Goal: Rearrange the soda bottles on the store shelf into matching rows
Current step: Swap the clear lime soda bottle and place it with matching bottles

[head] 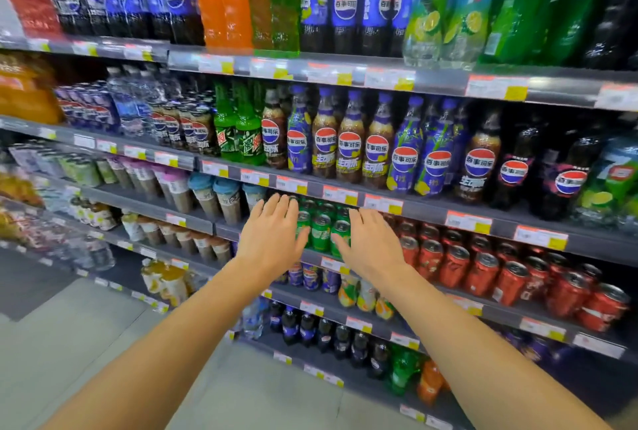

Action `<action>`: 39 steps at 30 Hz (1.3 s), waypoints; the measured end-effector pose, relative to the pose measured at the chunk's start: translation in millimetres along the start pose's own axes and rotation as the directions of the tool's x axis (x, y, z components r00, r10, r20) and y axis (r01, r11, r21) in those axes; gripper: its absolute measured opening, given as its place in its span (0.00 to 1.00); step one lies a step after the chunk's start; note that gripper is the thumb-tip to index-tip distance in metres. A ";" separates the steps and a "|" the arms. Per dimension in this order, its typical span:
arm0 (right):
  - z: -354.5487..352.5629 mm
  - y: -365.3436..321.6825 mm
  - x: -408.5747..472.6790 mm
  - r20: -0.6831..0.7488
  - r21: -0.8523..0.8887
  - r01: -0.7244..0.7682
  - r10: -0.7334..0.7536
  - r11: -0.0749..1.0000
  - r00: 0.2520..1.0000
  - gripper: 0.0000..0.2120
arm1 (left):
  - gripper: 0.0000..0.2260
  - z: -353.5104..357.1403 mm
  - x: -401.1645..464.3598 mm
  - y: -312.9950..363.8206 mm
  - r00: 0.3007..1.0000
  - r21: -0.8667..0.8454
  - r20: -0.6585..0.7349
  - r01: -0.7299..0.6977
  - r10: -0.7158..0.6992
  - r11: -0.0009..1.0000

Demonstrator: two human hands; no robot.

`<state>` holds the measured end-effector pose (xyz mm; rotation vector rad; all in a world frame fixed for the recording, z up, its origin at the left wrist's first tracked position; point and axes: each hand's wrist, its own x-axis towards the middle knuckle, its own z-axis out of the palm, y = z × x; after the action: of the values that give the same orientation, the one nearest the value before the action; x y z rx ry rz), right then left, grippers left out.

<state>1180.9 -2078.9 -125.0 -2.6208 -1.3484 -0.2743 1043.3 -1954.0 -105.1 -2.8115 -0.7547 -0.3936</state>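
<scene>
Both my hands reach toward the store shelf with fingers spread and nothing in them. My left hand (pixel 271 233) and my right hand (pixel 371 243) hover in front of green soda cans (pixel 321 231), one on each side. On the shelf above stand mixed small bottles: brown Pepsi bottles (pixel 350 146) alternate with blue-purple labelled Pepsi bottles (pixel 404 153), green Mountain Dew bottles (pixel 238 129) at their left and dark black-label Pepsi bottles (pixel 514 167) at their right.
Red cans (pixel 483 274) fill the shelf right of the green cans. Cups with lids (pixel 207 195) stand to the left. Large Pepsi, orange, green and 7-Up bottles (pixel 345 8) line the top shelf. Small bottles (pixel 345 340) sit low down. Tiled floor (pixel 86 343) lies at the lower left.
</scene>
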 end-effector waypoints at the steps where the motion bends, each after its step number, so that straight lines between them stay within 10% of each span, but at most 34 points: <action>1: 5.9 -4.5 10.7 0.007 0.015 0.003 -0.003 1.000 1.000 0.32 | 0.29 3.3 4.2 -8.4 1.000 0.009 0.012 -0.001 0.001 1.000; 39: 28.9 -93.5 124.7 0.022 -0.093 -0.322 0.325 0.942 0.945 0.30 | 0.23 77.2 174.2 -173.3 0.950 -0.050 -0.143 -0.286 0.276 0.957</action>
<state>1178.1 -1920.7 -115.3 -2.8772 -0.9090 -0.2418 1115.1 -1706.6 -102.9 -2.8637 -0.3100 -0.5611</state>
